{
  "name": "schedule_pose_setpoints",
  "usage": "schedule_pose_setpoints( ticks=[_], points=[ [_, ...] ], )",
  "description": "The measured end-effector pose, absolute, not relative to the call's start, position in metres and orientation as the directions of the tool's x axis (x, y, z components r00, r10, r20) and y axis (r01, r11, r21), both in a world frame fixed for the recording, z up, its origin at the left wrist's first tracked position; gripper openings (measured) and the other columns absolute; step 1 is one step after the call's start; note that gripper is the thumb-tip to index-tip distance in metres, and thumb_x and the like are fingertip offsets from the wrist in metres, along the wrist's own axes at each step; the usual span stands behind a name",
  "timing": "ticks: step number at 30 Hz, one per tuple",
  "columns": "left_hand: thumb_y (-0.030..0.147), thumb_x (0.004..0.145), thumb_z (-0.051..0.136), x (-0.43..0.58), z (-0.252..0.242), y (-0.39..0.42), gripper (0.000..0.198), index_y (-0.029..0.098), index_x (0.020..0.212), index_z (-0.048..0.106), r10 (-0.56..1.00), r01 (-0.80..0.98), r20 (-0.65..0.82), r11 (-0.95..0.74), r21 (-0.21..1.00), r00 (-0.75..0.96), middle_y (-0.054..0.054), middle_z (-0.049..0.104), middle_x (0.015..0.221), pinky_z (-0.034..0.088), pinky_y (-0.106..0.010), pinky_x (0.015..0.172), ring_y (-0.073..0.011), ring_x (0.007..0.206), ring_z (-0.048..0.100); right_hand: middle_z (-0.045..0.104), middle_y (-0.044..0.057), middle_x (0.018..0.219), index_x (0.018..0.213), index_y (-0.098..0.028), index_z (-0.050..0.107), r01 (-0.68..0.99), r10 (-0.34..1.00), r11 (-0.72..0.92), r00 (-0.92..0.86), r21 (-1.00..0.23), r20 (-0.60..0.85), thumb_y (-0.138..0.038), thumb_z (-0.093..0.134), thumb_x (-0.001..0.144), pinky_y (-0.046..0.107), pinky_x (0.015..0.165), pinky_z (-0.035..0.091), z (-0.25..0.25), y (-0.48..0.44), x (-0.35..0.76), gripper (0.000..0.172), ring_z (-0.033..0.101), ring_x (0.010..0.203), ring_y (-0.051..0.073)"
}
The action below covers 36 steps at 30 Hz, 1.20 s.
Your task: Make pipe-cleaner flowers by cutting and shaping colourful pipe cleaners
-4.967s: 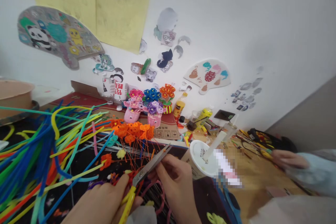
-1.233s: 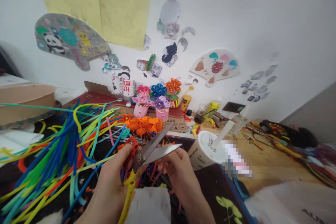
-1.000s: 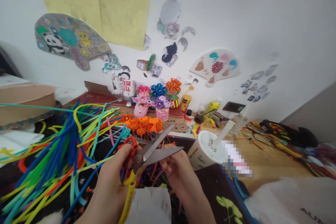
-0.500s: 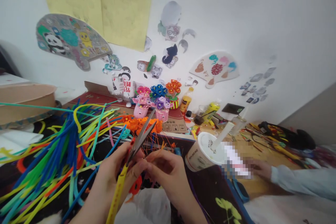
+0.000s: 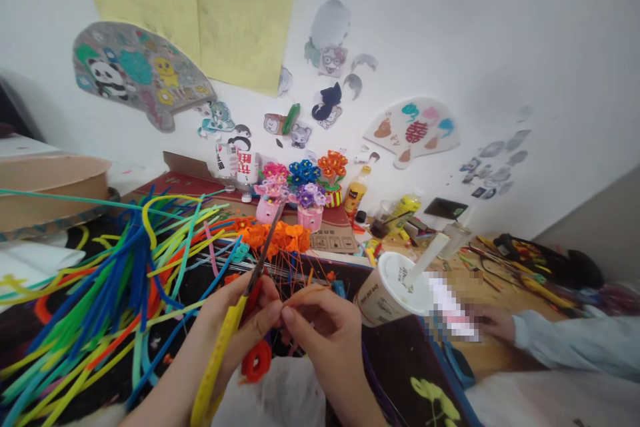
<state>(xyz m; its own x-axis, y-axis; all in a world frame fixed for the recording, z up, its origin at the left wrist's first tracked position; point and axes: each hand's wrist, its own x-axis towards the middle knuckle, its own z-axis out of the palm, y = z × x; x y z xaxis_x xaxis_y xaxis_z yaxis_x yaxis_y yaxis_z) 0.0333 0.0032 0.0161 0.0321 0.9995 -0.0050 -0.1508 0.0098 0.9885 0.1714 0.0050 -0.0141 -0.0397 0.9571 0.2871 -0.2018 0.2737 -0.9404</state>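
My left hand (image 5: 250, 323) is closed around yellow-handled scissors (image 5: 219, 360), whose blades point up and away from me. Its thumb and fingertips meet those of my right hand (image 5: 325, 323) in the lower middle of the view. A thin orange pipe cleaner (image 5: 306, 295) runs along my right fingers, which are pinched shut on it. Just where the fingertips meet, the hold is partly hidden. Below my left hand hangs an orange-red looped pipe cleaner piece (image 5: 257, 361). Behind the hands lie orange pipe-cleaner flowers (image 5: 273, 239) with thin stems.
Loose coloured pipe cleaners (image 5: 115, 280) are heaped at left. A lidded paper cup (image 5: 383, 293) with a straw stands right of my hands. Small potted flowers (image 5: 310, 213) and a drink bottle (image 5: 357, 190) stand behind. A co-worker's hand (image 5: 493, 321) is at right.
The scissors have turned in my left hand, so their blades now look narrow and together rather than spread. The orange looped piece shows more fully. Both hands stay close together.
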Motion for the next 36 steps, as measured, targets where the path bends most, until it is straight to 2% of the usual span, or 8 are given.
schedule_pose_setpoints(
  ticks=[4, 7, 12, 14, 18, 22, 30, 36],
  points=[
    [0.043, 0.067, 0.08, 0.032, 0.008, 0.004, 0.027, 0.022, 0.073, 0.064, 0.999, -0.085, -0.027, 0.031, 0.996, 0.045, 0.005, 0.062, 0.063, 0.053, -0.02, 0.058, -0.0129, 0.061, 0.063, 0.068, 0.002, 0.068, 0.071, -0.02, 0.074, -0.05, 0.912, 0.41, 0.018, -0.911, 0.41, -0.013, 0.071, 0.077, 0.023, 0.054, 0.049, -0.013, 0.005, 0.17, 0.009, 0.061, 0.06, 0.014],
    [0.048, 0.079, 0.066, 0.028, -0.007, 0.007, 0.025, 0.024, 0.084, 0.066, 0.998, 0.119, 0.052, -0.056, 0.991, 0.044, 0.002, 0.069, 0.075, 0.057, -0.026, 0.065, -0.0172, 0.07, 0.067, 0.068, 0.001, 0.067, 0.069, -0.019, 0.071, 0.043, 0.869, 0.492, 0.046, -0.87, 0.494, -0.009, 0.068, 0.076, 0.023, 0.056, 0.049, -0.013, 0.006, 0.171, 0.012, 0.061, 0.062, 0.014],
    [0.047, 0.077, 0.064, 0.021, -0.011, 0.009, 0.03, 0.027, 0.099, 0.064, 0.977, 0.281, 0.209, -0.209, 0.937, 0.031, -0.003, 0.071, 0.095, 0.055, -0.033, 0.082, -0.0234, 0.091, 0.067, 0.067, 0.001, 0.07, 0.075, -0.019, 0.068, 0.098, 0.878, 0.466, 0.07, -0.879, 0.474, -0.014, 0.064, 0.082, 0.023, 0.055, 0.048, -0.013, 0.009, 0.179, 0.009, 0.06, 0.062, 0.014],
    [0.048, 0.075, 0.06, 0.02, -0.003, 0.009, 0.029, 0.027, 0.095, 0.062, 0.967, 0.439, 0.24, -0.254, 0.862, 0.088, -0.003, 0.072, 0.089, 0.056, -0.034, 0.074, -0.0243, 0.084, 0.067, 0.067, 0.001, 0.071, 0.078, -0.019, 0.067, 0.113, 0.888, 0.449, 0.05, -0.886, 0.456, -0.017, 0.063, 0.085, 0.023, 0.057, 0.048, -0.013, 0.01, 0.183, 0.009, 0.06, 0.062, 0.015],
    [0.047, 0.076, 0.052, 0.02, 0.006, 0.009, 0.024, 0.024, 0.083, 0.058, 0.987, 0.689, 0.109, -0.163, 0.706, 0.121, -0.005, 0.071, 0.075, 0.05, -0.034, 0.059, -0.0249, 0.064, 0.065, 0.067, 0.001, 0.074, 0.083, -0.02, 0.067, 0.135, 0.878, 0.469, 0.036, -0.873, 0.478, -0.018, 0.059, 0.088, 0.024, 0.06, 0.048, -0.014, 0.012, 0.188, 0.01, 0.061, 0.065, 0.015],
    [0.048, 0.076, 0.053, 0.023, 0.0, 0.007, 0.025, 0.025, 0.083, 0.058, 0.984, 0.705, 0.08, -0.171, 0.688, 0.16, -0.005, 0.072, 0.078, 0.048, -0.033, 0.063, -0.0244, 0.067, 0.066, 0.067, 0.0, 0.077, 0.083, -0.021, 0.065, 0.219, 0.84, 0.511, 0.076, -0.831, 0.537, -0.013, 0.057, 0.087, 0.023, 0.061, 0.046, -0.015, 0.011, 0.19, 0.012, 0.059, 0.067, 0.014],
    [0.044, 0.075, 0.057, 0.028, 0.001, 0.007, 0.019, 0.025, 0.077, 0.057, 0.981, 0.724, 0.006, -0.149, 0.674, 0.196, 0.001, 0.069, 0.067, 0.041, -0.025, 0.053, -0.0191, 0.058, 0.063, 0.065, -0.002, 0.073, 0.078, -0.022, 0.062, 0.359, 0.748, 0.584, 0.109, -0.728, 0.654, -0.01, 0.057, 0.084, 0.02, 0.059, 0.045, -0.014, 0.01, 0.193, 0.014, 0.059, 0.067, 0.013],
    [0.043, 0.077, 0.056, 0.029, -0.002, 0.006, 0.018, 0.025, 0.076, 0.058, 0.978, 0.715, 0.028, -0.172, 0.678, 0.209, -0.001, 0.071, 0.07, 0.045, -0.026, 0.056, -0.0205, 0.06, 0.065, 0.065, -0.001, 0.073, 0.076, -0.022, 0.061, 0.372, 0.74, 0.594, 0.094, -0.713, 0.665, -0.01, 0.055, 0.085, 0.022, 0.06, 0.046, -0.011, 0.011, 0.193, 0.016, 0.06, 0.068, 0.015]
  ],
)
